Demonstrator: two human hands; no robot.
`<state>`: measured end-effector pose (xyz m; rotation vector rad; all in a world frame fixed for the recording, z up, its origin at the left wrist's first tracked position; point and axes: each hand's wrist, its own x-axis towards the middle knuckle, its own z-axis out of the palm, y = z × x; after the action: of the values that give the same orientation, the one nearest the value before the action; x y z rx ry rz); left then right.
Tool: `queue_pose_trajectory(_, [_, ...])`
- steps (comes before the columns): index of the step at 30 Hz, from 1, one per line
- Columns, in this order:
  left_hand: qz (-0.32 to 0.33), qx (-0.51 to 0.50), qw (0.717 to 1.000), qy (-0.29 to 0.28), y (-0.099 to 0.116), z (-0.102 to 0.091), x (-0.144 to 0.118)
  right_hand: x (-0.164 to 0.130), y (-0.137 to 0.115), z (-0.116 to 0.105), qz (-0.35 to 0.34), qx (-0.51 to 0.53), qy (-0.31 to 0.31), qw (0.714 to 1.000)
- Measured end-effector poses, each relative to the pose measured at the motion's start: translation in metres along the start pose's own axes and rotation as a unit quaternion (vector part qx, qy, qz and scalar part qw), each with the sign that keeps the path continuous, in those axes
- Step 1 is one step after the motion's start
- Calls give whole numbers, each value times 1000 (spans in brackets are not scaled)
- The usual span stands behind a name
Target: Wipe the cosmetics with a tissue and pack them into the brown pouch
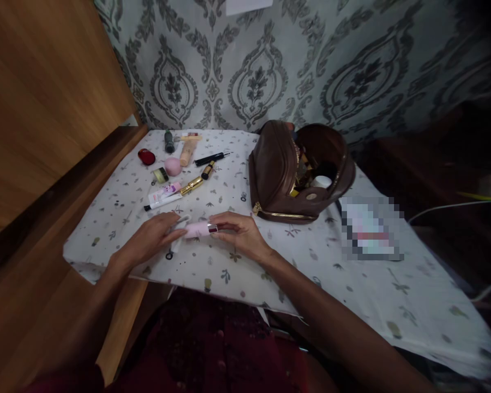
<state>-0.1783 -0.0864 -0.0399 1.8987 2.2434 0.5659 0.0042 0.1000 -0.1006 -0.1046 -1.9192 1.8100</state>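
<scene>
Over the front of the table, my right hand [241, 234] pinches the silver end of a pale pink cosmetic bottle [197, 230], which lies sideways between my hands. My left hand [155, 236] is closed on a crumpled white wipe [183, 222] at the bottle's other end. Its fingertips touch or nearly touch the pink body. Just beyond the left hand are a white tube with a black cap [163, 202], a pink and white tube [166, 191] and a gold lipstick [192, 186].
A brown makeup bag [274, 169] stands unzipped at the back, with cosmetics inside. Farther left lie a pink sponge [173, 166], a red compact [146, 157], a beige tube [187, 152] and a black eyeliner [208, 159]. A blurred-out flat item [372, 229] rests at right. Wooden furniture [53, 109] borders the left.
</scene>
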Motion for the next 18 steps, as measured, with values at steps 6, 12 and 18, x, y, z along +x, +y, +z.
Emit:
queue_pose_trajectory(6, [-71, -64, 995, -3, -17, -4, -26, 2, -1, 2, 9, 15, 9, 1000])
queue_pose_trajectory(12, [-85, -147, 985, 34, -12, 10, -24, 9, -3, 4, 92, 120, 108, 983])
queue_pose_trajectory(18, [-105, -201, 971, 81, 30, 33, -5, 11, -5, 9, 136, 213, 114, 961])
